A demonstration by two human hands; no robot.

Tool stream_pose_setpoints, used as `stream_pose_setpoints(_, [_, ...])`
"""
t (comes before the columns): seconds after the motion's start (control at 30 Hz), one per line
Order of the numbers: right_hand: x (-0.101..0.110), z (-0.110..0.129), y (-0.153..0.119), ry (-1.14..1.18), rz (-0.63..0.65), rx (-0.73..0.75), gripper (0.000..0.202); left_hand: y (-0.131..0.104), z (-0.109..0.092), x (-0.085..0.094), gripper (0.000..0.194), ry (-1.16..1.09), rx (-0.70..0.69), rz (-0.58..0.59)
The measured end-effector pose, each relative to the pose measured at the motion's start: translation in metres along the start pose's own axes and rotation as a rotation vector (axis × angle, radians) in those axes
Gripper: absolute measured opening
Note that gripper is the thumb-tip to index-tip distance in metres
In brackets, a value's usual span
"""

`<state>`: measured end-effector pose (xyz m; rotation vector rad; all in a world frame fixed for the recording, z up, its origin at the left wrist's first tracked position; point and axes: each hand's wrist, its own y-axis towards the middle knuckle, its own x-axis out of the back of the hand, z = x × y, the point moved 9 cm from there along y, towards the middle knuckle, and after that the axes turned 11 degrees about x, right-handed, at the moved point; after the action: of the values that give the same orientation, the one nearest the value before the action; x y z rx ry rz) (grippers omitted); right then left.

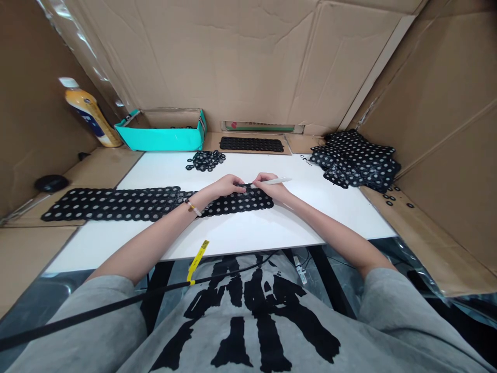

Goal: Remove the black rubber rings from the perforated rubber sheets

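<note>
A long strip of joined black rings (112,203) lies across the white board, its right end under my hands. My left hand (227,186) pinches the strip's upper edge, thumb and fingertips close together. My right hand (272,190) is closed round a slim white pen-like tool (278,181), its rear end pointing right. The fingertips of my right hand meet the strip's edge just beside my left thumb; the tool's tip is hidden there. Behind my left hand sits a small heap of loose black rings (205,161).
A turquoise box (161,139) and an orange drink bottle (93,115) stand at the back left. Another ring strip (251,144) lies at the back. Ring sheets (355,158) are piled at right. Cardboard walls surround the white board (310,217). A black cable (128,300) crosses in front.
</note>
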<state>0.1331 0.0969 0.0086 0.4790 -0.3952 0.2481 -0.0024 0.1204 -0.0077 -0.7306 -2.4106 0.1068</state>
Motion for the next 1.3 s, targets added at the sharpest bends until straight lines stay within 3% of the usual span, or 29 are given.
stream_pose_setpoints(0.17, [-0.003,0.002,-0.003,-0.095,0.0,-0.002,0.016,-0.001,0.005,0.001,0.031,-0.036,0.071,0.023])
stream_pose_setpoints(0.43, [-0.004,0.009,-0.002,-0.32,-0.04,0.011,0.015,-0.009,-0.003,-0.001,0.034,-0.027,0.063,0.214])
stream_pose_setpoints(0.5, [0.0,0.009,-0.001,-0.255,-0.041,0.022,0.016,-0.01,-0.006,-0.001,0.036,0.013,0.048,0.201])
stream_pose_setpoints(0.67, [0.004,-0.002,0.0,0.023,-0.007,-0.051,0.018,-0.003,-0.005,0.0,0.037,0.095,-0.01,0.03])
stream_pose_setpoints(0.8, [0.0,-0.003,-0.001,0.017,0.046,-0.038,0.014,0.003,0.004,0.0,0.049,0.027,-0.005,-0.06])
stream_pose_setpoints(1.07, [-0.004,0.008,-0.005,-0.077,0.048,0.031,0.013,0.001,0.006,0.0,0.053,-0.084,0.044,-0.061])
stream_pose_setpoints(1.2, [-0.01,0.013,-0.006,-0.292,0.039,0.141,0.012,-0.002,0.001,-0.003,0.045,-0.139,0.032,0.012])
stream_pose_setpoints(1.3, [-0.013,0.009,-0.003,-0.364,0.055,0.143,0.012,-0.005,-0.004,-0.005,0.044,-0.158,0.04,0.087])
